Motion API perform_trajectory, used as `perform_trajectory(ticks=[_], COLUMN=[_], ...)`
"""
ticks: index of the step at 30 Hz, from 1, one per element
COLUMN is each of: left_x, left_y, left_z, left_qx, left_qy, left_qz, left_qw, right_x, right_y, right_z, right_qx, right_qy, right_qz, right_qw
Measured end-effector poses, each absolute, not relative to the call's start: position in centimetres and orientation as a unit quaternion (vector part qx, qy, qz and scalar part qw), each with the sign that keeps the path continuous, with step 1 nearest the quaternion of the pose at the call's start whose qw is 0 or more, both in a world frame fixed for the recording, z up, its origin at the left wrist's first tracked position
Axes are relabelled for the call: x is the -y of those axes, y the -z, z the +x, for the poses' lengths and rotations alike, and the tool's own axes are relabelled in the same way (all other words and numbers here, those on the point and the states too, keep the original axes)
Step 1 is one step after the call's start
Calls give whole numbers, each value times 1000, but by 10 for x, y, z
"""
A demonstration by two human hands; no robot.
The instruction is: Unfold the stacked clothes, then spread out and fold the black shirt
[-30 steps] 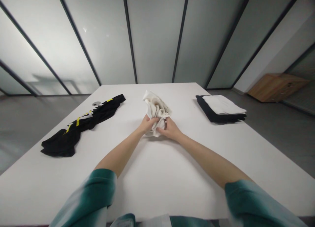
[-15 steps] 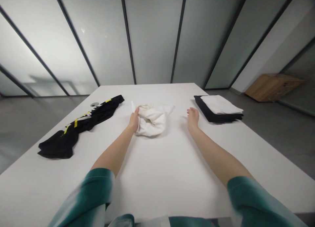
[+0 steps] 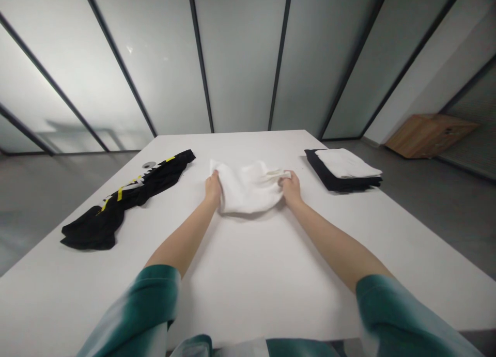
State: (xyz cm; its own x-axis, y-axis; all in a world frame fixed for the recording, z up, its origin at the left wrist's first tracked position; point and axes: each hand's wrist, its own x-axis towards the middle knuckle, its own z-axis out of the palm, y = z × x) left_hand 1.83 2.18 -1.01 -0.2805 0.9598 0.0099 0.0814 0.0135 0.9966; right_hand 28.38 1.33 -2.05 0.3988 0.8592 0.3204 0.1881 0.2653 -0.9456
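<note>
A white cloth garment (image 3: pixel 250 189), partly folded, is stretched between my two hands above the middle of the table. My left hand (image 3: pixel 213 189) is closed on its left edge. On the other side my right hand (image 3: pixel 291 188) grips the bunched right end, where some folds stick up. What kind of garment it is I cannot make out. Its lower edge hangs close to the table top, and whether it touches I cannot tell.
The white table (image 3: pixel 248 274) stretches ahead toward frosted glass panels. To the left lies a crumpled black garment (image 3: pixel 135 194) with yellow and white markings, beside a small grey disc (image 3: pixel 149 165). A folded stack with white cloth (image 3: pixel 346 163) on black cloth (image 3: pixel 329 181) sits at right.
My right hand has moved left and taken hold of the white garment's right end. The garment, bunched before, is now spread wider and flatter. My left hand keeps its grip.
</note>
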Motion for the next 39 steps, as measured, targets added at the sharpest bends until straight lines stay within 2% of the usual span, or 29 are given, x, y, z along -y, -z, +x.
perform_trajectory(ticks=[4,8,12,15,19,22,25,27,30,32,33,35,37,39], left_x=[-32,-36,-31,-20,-8,-1,14,28,48,52,50,39,22,6], left_y=[8,14,13,7,-5,-16,-28,-34,-41,-43,-43,-40,-31,-19], left_z=[-9,-27,-21,-6,8,18,38,54,73,78,77,69,54,36], left_qx=[-683,-716,-740,-735,-707,-648,-522,-413,-273,-219,-214,-266,-392,-514], left_qy=[-591,-545,-332,-230,-309,-392,-401,-362,-268,-235,-246,-314,-385,-368], left_qz=[353,423,575,636,636,652,752,820,841,821,809,787,765,752], left_qw=[242,110,109,49,-23,-41,33,161,382,471,488,459,337,187], right_x=[-35,-41,-34,-25,-7,5,13,12,7,2,0,-2,-5,-8], right_y=[19,23,30,30,24,20,19,20,24,27,29,32,32,30], right_z=[319,338,333,318,296,279,267,263,263,264,264,266,270,277], right_qx=[275,236,356,505,657,730,756,768,796,807,803,772,704,627], right_qy=[-265,-229,-187,-123,-57,-66,-104,-133,-160,-173,-183,-206,-223,-214], right_qz=[-539,-557,-582,-571,-514,-462,-440,-447,-474,-483,-485,-490,-496,-496], right_qw=[751,763,707,635,548,499,473,439,342,294,293,350,457,561])
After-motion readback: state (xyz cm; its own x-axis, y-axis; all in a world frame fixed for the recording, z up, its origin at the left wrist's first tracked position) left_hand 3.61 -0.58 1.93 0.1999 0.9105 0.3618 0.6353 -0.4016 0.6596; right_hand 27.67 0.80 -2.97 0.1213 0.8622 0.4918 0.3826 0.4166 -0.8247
